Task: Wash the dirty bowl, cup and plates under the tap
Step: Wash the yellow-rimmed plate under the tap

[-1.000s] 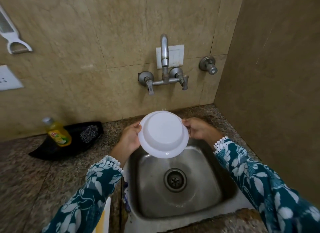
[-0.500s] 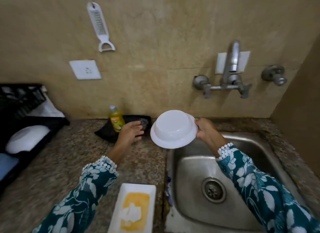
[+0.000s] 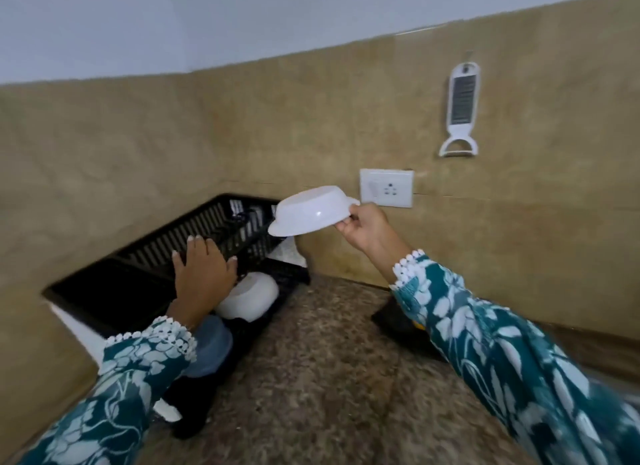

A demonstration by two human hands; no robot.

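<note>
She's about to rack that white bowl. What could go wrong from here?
1. The right hand pinches the white bowl only at its rim, upside down in the air; if wet, it might slip onto the counter.
2. The black rack already holds another white bowl and a blue dish, so setting down could knock them.
3. The left hand hovers open over the rack, possibly in the bowl's way.
</note>
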